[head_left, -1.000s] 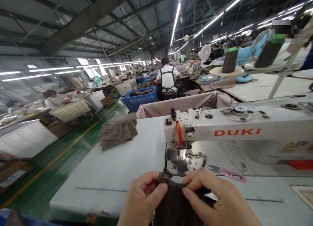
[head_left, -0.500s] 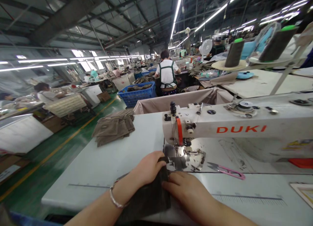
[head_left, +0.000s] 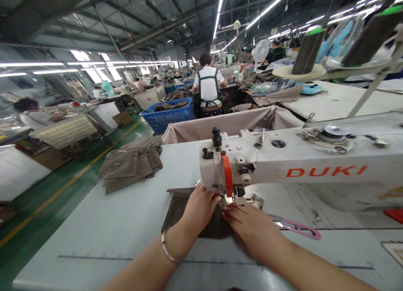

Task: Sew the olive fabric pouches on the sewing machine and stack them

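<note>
A dark olive-brown fabric piece [head_left: 176,209] lies on the pale table, its upper edge under the needle area of the white DUKI sewing machine [head_left: 264,165]. My left hand [head_left: 200,209], with a silver bracelet at the wrist, presses on the fabric just left of the needle. Close on the right, my right hand [head_left: 248,219] has its fingers together on the same fabric. The needle and presser foot are partly hidden by my fingers. Pink-handled thread snips [head_left: 302,229] lie right of my right hand.
A stack of brown fabric pieces [head_left: 126,165] sits at the table's left edge. Beyond the machine is a cloth-lined bin [head_left: 195,129], then a blue basket [head_left: 170,119] and a seated person [head_left: 208,87]. Thread cones [head_left: 308,51] stand at the upper right.
Both hands and the fabric have moved forward to the needle, and the fabric now lies spread further up the table. The view has shifted slightly.
</note>
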`<state>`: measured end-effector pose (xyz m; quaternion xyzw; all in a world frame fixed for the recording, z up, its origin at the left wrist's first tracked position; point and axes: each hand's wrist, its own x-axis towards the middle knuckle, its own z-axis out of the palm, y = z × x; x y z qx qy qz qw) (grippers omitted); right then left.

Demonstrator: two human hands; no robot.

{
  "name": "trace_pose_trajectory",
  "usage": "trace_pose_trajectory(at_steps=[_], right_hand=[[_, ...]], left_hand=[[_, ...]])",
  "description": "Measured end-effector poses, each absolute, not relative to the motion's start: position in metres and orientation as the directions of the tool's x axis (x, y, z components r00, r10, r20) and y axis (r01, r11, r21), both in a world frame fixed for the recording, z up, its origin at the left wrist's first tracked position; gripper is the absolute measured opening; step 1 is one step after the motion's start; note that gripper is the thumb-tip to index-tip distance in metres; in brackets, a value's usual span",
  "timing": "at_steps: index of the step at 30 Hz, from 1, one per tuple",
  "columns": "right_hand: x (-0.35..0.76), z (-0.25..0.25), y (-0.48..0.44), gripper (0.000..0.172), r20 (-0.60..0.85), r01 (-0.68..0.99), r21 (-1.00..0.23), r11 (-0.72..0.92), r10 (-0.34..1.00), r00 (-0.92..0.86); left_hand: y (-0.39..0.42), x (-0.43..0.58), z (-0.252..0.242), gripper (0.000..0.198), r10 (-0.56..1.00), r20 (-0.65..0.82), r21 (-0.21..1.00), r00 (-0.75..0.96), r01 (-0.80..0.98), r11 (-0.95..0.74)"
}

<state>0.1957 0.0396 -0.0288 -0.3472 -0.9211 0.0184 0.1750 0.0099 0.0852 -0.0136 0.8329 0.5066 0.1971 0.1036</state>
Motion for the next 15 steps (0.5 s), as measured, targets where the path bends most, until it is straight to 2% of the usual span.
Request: trace_pose_trajectory(at_steps=[5,15], right_hand=[[0.198,-0.040,0.031,0.033,0.410,0.631,-0.193,0.752,0.646,-0.644],[0.196,-0.031,0.028,0.034,0.347,0.617,-0.182,0.766,0.637,-0.688]], left_hand=[[0.060,0.003,-0.014,0.025,0.792,0.255,0.333,0.555,0.719,-0.610],[0.060,-0.002,-0.012,0.026,0.719,0.279,0.291,0.636,0.658,-0.695]])
